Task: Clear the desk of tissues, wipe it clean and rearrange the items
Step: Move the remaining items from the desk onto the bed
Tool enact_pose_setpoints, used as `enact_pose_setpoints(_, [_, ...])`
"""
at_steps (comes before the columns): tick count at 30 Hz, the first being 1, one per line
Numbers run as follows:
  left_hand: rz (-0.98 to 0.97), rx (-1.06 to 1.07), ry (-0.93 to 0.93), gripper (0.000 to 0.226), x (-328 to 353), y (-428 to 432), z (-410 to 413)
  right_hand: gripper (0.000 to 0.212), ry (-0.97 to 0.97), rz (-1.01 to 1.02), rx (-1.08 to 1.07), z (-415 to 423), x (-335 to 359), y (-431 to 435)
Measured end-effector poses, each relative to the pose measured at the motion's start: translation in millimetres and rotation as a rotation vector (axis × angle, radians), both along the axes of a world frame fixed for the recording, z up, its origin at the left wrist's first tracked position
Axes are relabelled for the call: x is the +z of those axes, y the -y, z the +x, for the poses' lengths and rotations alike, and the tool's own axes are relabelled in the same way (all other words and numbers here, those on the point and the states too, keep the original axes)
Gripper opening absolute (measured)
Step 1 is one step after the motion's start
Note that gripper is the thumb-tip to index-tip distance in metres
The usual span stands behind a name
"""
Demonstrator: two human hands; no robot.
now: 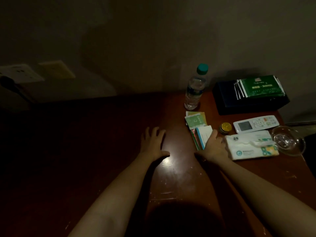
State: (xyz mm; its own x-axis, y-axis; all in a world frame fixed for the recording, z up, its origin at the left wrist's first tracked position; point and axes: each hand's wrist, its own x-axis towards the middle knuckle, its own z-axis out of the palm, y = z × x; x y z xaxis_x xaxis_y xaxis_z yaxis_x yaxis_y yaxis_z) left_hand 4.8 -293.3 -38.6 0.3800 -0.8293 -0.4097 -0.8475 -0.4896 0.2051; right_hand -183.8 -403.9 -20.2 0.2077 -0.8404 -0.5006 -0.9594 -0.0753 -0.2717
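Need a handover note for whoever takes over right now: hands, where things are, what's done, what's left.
Left hand: open, flat on the bare desk, holding nothing.
Right hand: open, fingers touching the small boxes beside the tissue pack.
Things: grouped on the right: water bottle, remote, tin, glass bowl at the edge, green packets on the dark box.
Done: no loose tissues in view.
Left: pale specks show on the desk, so wiping is unconfirmed. Probably finish lining up the boxes.
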Motion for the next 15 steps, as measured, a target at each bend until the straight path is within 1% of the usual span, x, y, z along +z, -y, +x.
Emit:
enact_pose_setpoints(1, [0.004, 0.007, 0.002, 0.096, -1, 1, 3, 0.097, -0.012, -0.007, -0.016, 2, -2, 0])
enact_pose_setpoints(3, [0.004, 0.021, 0.001, 0.097, -1, 2, 7, 0.093, -0.044, -0.018, -0.023, 4, -5, -1])
enact_pose_setpoints(7, [0.001, 0.035, 0.000, 0.096, -2, 0, 8, 0.093, -0.055, -0.029, -0.020, 4, -6, -4])
enact_pose_setpoints(10, [0.021, 0.009, -0.025, 0.096, 0, -7, 5, 0.096, -0.067, -0.012, 0.021, -3, -1, -10])
enact_pose_setpoints(15, [0.036, -0.032, -0.002, 0.099, 14, -8, 1, 0.093, -0.028, -0.015, 0.059, -24, 15, -22])
